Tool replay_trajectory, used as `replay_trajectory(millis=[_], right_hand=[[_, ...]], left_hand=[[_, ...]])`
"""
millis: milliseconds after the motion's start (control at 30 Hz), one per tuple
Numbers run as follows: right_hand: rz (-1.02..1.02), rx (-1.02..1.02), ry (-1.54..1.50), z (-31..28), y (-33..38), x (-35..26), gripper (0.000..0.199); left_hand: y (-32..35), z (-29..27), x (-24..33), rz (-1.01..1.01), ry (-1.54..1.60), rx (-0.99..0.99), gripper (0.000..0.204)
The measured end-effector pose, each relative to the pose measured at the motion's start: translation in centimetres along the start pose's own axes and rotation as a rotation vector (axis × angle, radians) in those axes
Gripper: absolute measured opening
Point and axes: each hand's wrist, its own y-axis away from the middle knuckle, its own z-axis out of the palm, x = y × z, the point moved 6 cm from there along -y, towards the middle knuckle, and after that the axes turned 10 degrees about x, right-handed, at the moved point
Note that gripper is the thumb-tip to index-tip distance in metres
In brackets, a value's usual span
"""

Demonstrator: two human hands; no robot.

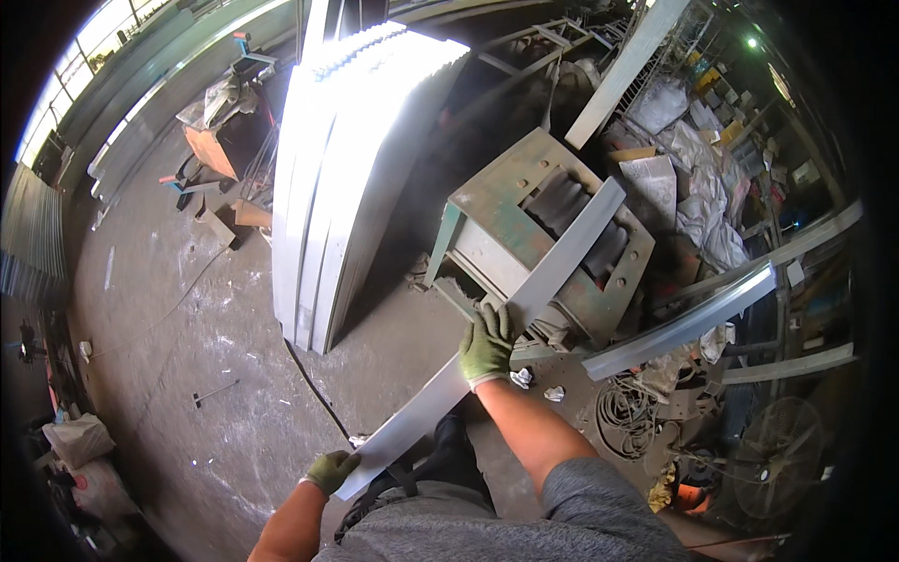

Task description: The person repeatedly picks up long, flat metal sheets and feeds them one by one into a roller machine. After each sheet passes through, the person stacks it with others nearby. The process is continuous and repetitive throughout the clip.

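A long, flat grey metal strip [412, 421] runs diagonally from beside my left hip up to a worn green-and-grey steel machine [496, 215]. Its far part lies across the machine's opening, where dark ribbed rollers [562, 203] show. My left hand [331, 471], in a green glove, is closed around the strip's near end; its thumb and fingers are partly hidden. Farther along, my right hand [487, 345], gloved alike, lies on top of the strip with its fingers spread, close to the machine's near edge.
A tall stack of bright metal profiles [323, 206] stands left of the machine. Another metal profile [684, 318] juts out at right, above coiled cable [626, 417] and a round fan [775, 457]. A dark cable [316, 393] crosses the floor. Wrapped bundles [698, 201] fill the back right.
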Motion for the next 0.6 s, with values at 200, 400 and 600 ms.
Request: replay_trajectory(millis=[200, 400, 600], right_hand=[[0.034, -0.060, -0.025, -1.2, 5.7, -6.1, 0.043], [0.038, -0.201, -0.105, -2.9, 10.6, -11.5, 0.047], [-0.015, -0.263, -0.286, -5.4, 13.7, -15.4, 0.053]], left_hand=[[5.2, -2.4, -6.6, -0.016, -0.058, 0.123, 0.058], [10.3, -4.4, -12.7, -0.145, -0.131, 0.165, 0.052], [14.5, -6.1, -17.5, -0.183, -0.138, 0.157, 0.054]])
